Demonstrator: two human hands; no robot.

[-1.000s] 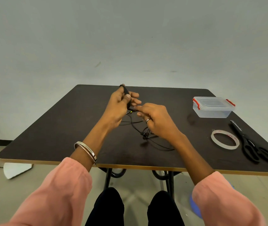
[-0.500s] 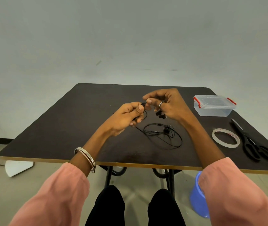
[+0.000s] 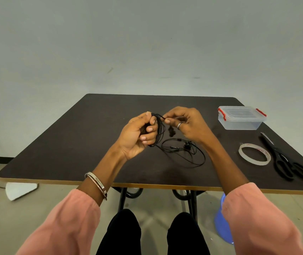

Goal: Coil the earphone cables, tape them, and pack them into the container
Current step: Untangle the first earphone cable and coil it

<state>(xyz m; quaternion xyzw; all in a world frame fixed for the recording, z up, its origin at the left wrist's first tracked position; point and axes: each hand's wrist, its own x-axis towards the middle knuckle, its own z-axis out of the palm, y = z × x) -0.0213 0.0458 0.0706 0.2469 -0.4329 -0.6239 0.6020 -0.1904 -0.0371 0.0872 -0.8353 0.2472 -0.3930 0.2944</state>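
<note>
Coiled black cable (image 3: 159, 130) held above table (image 3: 73, 144) centre: left hand (image 3: 137, 135) curled round the loops, right hand (image 3: 185, 124) pinching the end. Second cable (image 3: 185, 151) lying loose at 5 o'clock. Container (image 3: 241, 117), tape (image 3: 254, 157), scissors (image 3: 283, 159) at 3 o'clock. Grey wall (image 3: 147, 43) at 12; beige floor (image 3: 8, 218) at 7.

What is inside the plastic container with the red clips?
The container is closed with its lid on. Through its clear walls nothing shows inside, though glare hides part of it.
</note>
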